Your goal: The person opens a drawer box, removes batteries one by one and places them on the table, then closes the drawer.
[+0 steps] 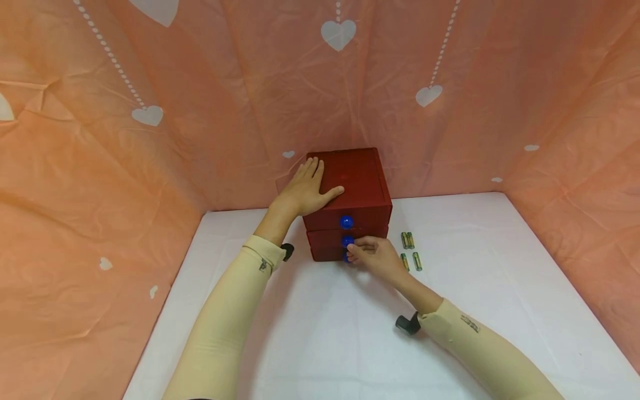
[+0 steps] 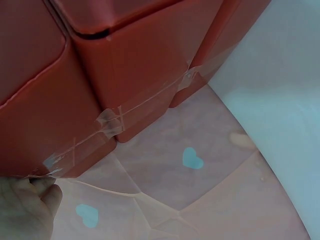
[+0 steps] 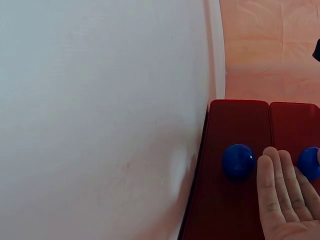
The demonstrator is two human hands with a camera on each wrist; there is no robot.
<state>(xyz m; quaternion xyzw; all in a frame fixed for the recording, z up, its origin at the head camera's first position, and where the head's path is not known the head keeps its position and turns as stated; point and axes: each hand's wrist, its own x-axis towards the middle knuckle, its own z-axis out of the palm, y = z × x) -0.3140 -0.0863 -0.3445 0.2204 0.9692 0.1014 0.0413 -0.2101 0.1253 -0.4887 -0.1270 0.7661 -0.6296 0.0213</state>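
A dark red chest of three drawers point(image 1: 357, 178) stands near the back of the table, each drawer with a round blue knob. My left hand point(image 1: 306, 191) lies flat over the left part of its top, fingers spread and thumb pointing right. In the left wrist view part of that hand point(image 2: 25, 210) shows at the chest's edge. At the front, my right hand point(image 1: 377, 256) pinches the middle knob point(image 1: 347, 241) between thumb and fingers. The right wrist view shows its other fingers point(image 3: 282, 190) extended between that knob and the bottom knob point(image 3: 238, 161). The top knob point(image 1: 346, 222) sits above the hand.
Several green and gold batteries point(image 1: 408, 240) lie on the white table point(image 1: 320, 333) to the right of the chest. Clear tape point(image 2: 112, 122) runs along the chest's side. An orange cloth point(image 1: 250, 100) with white hearts hangs behind and on both sides.
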